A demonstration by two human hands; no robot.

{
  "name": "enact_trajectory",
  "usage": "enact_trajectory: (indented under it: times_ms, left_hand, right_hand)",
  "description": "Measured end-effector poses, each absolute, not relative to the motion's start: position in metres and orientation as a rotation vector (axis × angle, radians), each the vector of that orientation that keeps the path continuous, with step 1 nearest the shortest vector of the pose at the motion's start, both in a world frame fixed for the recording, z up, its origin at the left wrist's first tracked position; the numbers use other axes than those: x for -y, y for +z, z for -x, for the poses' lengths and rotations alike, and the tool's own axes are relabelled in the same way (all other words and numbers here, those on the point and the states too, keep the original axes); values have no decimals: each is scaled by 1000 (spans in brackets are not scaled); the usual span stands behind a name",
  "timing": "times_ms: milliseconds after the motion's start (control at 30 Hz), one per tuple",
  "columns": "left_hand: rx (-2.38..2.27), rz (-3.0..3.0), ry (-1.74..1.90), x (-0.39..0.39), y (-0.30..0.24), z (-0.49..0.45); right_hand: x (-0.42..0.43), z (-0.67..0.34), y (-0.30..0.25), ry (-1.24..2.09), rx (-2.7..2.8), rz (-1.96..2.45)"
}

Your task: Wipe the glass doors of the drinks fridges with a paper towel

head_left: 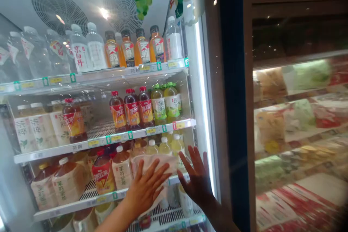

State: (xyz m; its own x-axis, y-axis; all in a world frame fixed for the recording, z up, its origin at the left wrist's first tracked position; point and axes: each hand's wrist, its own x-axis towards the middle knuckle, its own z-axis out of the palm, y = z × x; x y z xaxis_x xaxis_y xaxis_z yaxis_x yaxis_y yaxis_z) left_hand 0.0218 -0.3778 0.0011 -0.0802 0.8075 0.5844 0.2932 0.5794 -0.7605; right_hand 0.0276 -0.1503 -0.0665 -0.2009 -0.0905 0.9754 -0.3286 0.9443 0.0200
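My left hand (146, 185) lies spread and flat, its back toward me, in front of the lower shelves of a drinks fridge. Behind its fingers shows a pale, cloth-like piece (172, 162), pressed flat under the hand as far as I can see. To the right, my right hand (197, 175) is raised in shadow with fingers apart, overlapping the cloth's right side and near the lit edge of the fridge. It appears to hold nothing; whether it touches the glass I cannot tell. Bottles of jasmine tea (122, 168) and red-labelled iced tea (103, 174) stand beyond the glass.
Upper shelves carry water bottles (80, 50), orange drinks (143, 47) and green tea bottles (172, 103). A bright light strip (204, 105) and a dark frame (231, 98) run down the right side. Shelves of packaged goods (293, 123) stand farther right, blurred.
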Motion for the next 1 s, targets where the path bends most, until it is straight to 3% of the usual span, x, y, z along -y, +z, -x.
enact_trajectory:
  times_ms: [167,333,433,533,733,900,1000]
  left_hand:
    - [1694,649,340,366,27,-17]
    - [1670,980,541,363,-2,-21]
    - [1681,868,446,375,20,-19]
    - [1714,682,276,399,26,-18]
    - [1747,836,263,490,-48,-32]
    - [1735,514,81,542,-4,-25]
    - [1745,521,57,560,-25,-27]
  right_hand:
    - [142,-26,-84,293,1745,-363]
    - [138,-35,-84,315,1765,-349]
    - [144,-37,-80,335,1765,-316]
    - [161,-39,-77,407,1770,-251]
    - [219,-45,-72,425,1782,-210]
    - [278,-36,-55,456,1758,-116]
    - [312,-34,-55,422,1777,-128]
